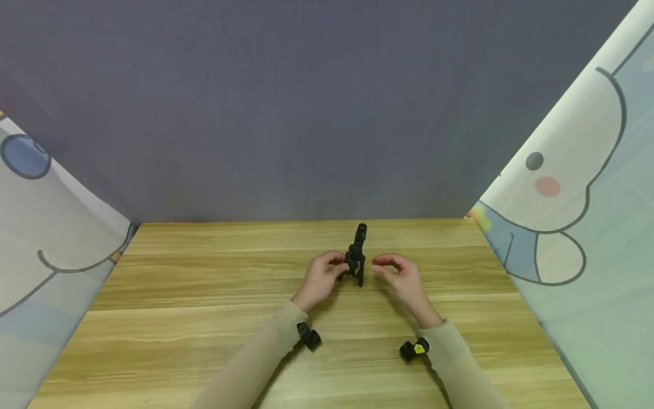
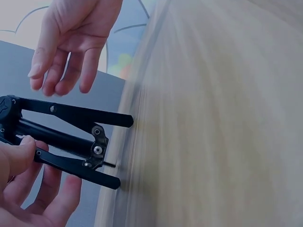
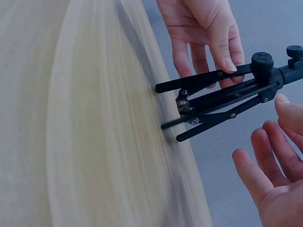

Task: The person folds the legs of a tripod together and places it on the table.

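Note:
A small black tripod stands upright on the wooden table, its legs partly spread. From the left side, my left hand pinches one tripod leg between thumb and fingers, seen closer in the left wrist view, where the tripod shows its hinged braces. My right hand hovers just right of the tripod with fingers loosely bent and nothing held. In the right wrist view, the right hand lies apart from the legs, while the tripod shows a round knob near the top of its legs.
The wood-grain table extends around both hands. Behind it rises a dark grey panel. Cartoon-printed curtains hang at both sides. Each wrist wears a small black camera.

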The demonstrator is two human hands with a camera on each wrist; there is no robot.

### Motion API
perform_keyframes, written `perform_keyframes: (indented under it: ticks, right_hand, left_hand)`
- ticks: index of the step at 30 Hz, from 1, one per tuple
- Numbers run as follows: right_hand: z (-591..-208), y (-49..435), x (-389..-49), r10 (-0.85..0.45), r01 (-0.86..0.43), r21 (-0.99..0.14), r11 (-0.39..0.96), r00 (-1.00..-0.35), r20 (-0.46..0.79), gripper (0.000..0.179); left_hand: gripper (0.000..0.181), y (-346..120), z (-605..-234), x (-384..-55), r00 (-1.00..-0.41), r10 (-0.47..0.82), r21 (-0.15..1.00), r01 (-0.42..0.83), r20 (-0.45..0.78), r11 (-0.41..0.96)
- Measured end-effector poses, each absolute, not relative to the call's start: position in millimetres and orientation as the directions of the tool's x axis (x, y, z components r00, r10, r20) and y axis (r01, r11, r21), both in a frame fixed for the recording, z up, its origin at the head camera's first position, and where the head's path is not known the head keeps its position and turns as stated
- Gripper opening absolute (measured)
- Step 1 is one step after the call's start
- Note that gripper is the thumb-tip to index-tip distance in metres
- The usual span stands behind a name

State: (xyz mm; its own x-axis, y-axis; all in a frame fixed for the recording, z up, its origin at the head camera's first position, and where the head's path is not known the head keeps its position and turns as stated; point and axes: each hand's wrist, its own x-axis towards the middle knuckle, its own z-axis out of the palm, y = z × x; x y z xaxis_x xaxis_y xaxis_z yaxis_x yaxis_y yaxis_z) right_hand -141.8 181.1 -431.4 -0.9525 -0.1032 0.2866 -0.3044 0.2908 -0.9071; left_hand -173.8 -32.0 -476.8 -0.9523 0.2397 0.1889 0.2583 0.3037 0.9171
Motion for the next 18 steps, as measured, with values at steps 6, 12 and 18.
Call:
perform_keyframes:
  ticks: [6, 12, 18]
  right_hand:
    - [-437.9, 185.1, -142.8, -0.114, -0.304, -0.899, 0.314, -0.952, 0.283, 0.015]
    - [-463.9, 192.8, -153.8, -0.106, -0.318, -0.903, 0.289, -0.948, 0.299, 0.015]
    - [-470.1, 196.0, -156.3, -0.106, -0.321, -0.917, 0.237, -0.947, 0.304, 0.019]
  left_hand:
    - [0.014, -34.3, -477.2, -179.3, -0.955, 0.246, 0.924, 0.239, 0.167, 0.300]
    - [0.019, -38.0, -478.3, -184.8, -0.942, 0.296, 0.927, 0.243, 0.157, 0.285]
    - [0.030, -41.2, -480.9, -181.5, -0.943, 0.311, 0.939, 0.211, 0.121, 0.272]
